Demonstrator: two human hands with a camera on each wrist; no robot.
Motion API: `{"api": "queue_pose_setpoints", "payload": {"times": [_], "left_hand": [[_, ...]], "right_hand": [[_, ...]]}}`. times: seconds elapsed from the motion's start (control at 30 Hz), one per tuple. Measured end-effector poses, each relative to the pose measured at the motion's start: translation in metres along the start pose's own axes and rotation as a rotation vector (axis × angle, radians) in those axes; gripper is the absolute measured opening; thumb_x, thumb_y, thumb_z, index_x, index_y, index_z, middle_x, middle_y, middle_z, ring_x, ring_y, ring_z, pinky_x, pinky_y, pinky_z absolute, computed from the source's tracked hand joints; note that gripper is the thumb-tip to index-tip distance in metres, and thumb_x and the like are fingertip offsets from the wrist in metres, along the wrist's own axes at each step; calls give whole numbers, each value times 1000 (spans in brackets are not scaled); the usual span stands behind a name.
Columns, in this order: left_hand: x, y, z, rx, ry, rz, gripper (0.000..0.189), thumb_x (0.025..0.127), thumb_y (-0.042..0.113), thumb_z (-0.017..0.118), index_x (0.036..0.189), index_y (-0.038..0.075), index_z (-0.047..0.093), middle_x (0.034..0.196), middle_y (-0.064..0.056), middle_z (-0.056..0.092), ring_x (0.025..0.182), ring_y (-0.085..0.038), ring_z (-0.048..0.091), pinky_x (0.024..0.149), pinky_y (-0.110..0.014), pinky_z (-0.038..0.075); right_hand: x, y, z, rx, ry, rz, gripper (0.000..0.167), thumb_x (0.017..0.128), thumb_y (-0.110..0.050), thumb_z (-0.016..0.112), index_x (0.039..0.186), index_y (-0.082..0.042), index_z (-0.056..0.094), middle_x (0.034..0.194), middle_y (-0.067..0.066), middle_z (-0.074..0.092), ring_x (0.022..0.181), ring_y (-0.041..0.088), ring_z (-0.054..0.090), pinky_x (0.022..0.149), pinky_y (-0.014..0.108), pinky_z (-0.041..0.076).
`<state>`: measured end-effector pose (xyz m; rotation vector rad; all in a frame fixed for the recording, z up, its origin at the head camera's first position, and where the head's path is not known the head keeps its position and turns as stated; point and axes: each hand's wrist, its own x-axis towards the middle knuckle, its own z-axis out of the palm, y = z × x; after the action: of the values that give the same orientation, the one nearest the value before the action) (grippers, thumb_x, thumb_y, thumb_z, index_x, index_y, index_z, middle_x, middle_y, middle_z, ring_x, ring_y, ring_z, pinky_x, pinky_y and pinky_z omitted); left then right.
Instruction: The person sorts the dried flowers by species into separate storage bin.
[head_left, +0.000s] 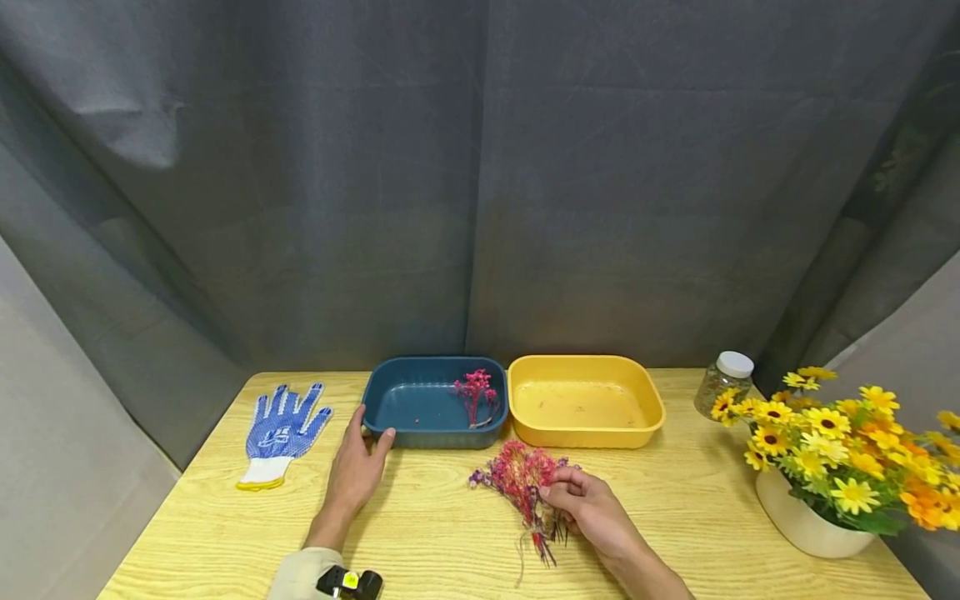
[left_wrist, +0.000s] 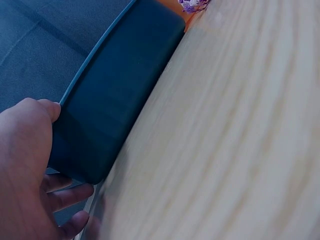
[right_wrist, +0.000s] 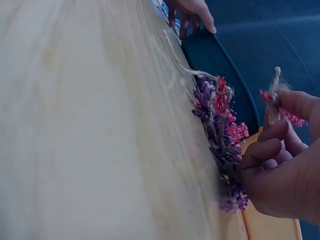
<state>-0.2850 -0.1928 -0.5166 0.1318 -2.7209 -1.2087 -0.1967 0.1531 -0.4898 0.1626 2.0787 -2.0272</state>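
My left hand [head_left: 356, 468] rests at the near-left corner of a dark blue tray [head_left: 390, 441], its thumb touching the rim and its relaxed fingers spread along the left side. Inside that tray lies a pink dried-flower sprig [head_left: 475, 390]. Between thumb and index finger, my right hand [right_wrist: 287, 165] pinches a small pink dried-flower sprig [right_wrist: 296, 119]; a frayed, string-like end sticks up above the fingertips. Beside and below that hand, a bunch of pink and purple dried flowers [head_left: 517, 477] lies on the table, with twine [right_wrist: 189, 71] trailing from it.
A yellow tray [head_left: 587, 437] stands against the blue tray's right side. A blue-and-white work glove [head_left: 279, 433] lies at the left. On the right are a white-lidded jar [head_left: 724, 385] and a white pot [head_left: 810, 517] of yellow flowers. Dark curtain [head_left: 480, 183] hangs behind the table.
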Motion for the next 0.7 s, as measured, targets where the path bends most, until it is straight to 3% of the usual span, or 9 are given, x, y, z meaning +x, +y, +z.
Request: {"api": "queue_pose_setpoints", "payload": {"times": [0.37, 0.7], "left_hand": [[1, 0, 1, -19, -6, 7, 77, 96, 51, 50, 156, 19, 13, 154, -20, 33, 134, -40, 45, 109, -59, 32], [0, -2, 0, -27, -3, 0, 76, 97, 48, 51, 156, 19, 13, 153, -19, 35, 131, -38, 48, 109, -59, 33]], "right_hand": [[11, -15, -2, -66, -2, -53, 48, 90, -15, 67, 131, -3, 46, 80, -2, 55, 64, 12, 41, 57, 26, 35], [41, -38, 9, -245, 34, -194, 43, 89, -15, 69, 128, -8, 52, 79, 4, 61, 72, 18, 54, 66, 30, 45]]}}
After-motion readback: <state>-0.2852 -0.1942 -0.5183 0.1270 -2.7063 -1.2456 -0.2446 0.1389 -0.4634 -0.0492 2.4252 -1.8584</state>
